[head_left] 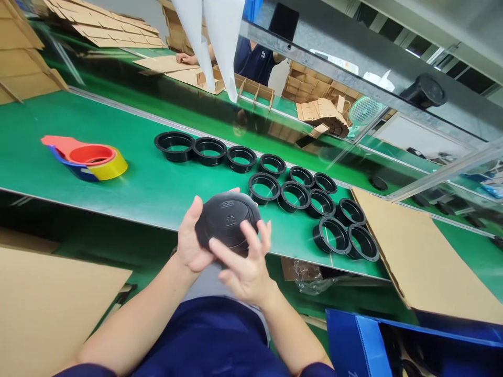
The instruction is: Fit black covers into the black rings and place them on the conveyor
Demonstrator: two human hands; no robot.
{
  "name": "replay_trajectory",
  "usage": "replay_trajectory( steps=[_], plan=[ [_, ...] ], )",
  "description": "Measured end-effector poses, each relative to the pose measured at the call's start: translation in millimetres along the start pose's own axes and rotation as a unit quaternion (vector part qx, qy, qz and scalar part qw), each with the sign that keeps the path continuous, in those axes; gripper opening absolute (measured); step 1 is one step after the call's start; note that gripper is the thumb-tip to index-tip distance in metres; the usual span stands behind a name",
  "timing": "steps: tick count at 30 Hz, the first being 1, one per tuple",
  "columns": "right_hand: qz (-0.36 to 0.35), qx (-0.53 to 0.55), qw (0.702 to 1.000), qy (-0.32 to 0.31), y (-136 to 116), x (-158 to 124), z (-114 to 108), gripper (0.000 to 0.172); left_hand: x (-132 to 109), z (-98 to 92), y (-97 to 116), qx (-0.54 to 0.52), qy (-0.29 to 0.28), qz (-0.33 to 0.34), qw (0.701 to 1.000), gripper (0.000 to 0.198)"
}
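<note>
A round black plastic cap point(222, 222), with faint raised markings and a curved line on its face, is held up in front of my body. My left hand point(192, 243) grips it by the left edge, thumb up along the rim and the other fingers mostly hidden beneath. Over the lower right of the cap, my right hand point(247, 262) has its fingers spread, with fingertips at or just above the face. Beyond the cap, several black flanged rings point(264, 188) stand in rows on the green work surface point(133, 193).
To the left lies a red, blue and yellow tape dispenser point(94, 159). A cardboard sheet point(428, 256) covers the right side, above a blue box point(365, 340). Another cardboard piece point(51, 309) is at lower left. Behind the rings, a clear panel separates a person point(255, 63) and cardboard dividers.
</note>
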State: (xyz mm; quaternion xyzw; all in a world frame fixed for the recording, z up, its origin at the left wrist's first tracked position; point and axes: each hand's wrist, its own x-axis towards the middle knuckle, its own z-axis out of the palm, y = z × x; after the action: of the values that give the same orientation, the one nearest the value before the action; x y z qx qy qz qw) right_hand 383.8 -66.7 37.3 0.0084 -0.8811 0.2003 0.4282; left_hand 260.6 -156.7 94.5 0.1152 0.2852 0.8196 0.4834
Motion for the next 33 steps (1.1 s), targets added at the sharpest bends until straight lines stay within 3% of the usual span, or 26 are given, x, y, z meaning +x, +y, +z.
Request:
replay_trajectory(
  steps=[2,6,11,15,21,26,33],
  plan=[
    [-0.011,0.020,1.000,-0.007,1.1,-4.2,0.5,0.054,2.0,-1.2,-2.7,-0.011,-0.008,-0.016,1.000,0.076],
    [0.111,-0.003,0.994,0.011,10.5,-7.1,-6.2,0.052,3.1,-5.1,-5.6,-0.008,-0.011,0.000,1.000,0.074],
    [-0.002,0.005,0.999,-0.050,11.9,-18.6,1.7,0.048,6.1,-7.5,-8.9,-0.033,-0.020,-0.036,0.999,0.074],
    [0.014,-0.017,0.999,-0.029,11.5,-20.5,2.1,0.046,10.7,-11.0,-8.2,-0.039,-0.010,-0.043,0.998,0.069],
    [-0.020,-0.073,0.995,-0.067,29.2,-13.9,-3.8,0.042,14.2,-17.1,-3.5,-0.054,-0.003,-0.074,0.996,0.070],
    [0.095,-0.099,0.990,-0.016,45.4,-2.0,-12.6,0.041,16.4,-24.7,-3.8,-0.051,0.002,-0.112,0.992,0.069],
    [0.119,-0.034,0.991,-0.041,58.7,7.8,-8.9,0.032,24.4,-27.4,-8.9,-0.034,0.032,-0.173,0.984,0.070]
  ],
)
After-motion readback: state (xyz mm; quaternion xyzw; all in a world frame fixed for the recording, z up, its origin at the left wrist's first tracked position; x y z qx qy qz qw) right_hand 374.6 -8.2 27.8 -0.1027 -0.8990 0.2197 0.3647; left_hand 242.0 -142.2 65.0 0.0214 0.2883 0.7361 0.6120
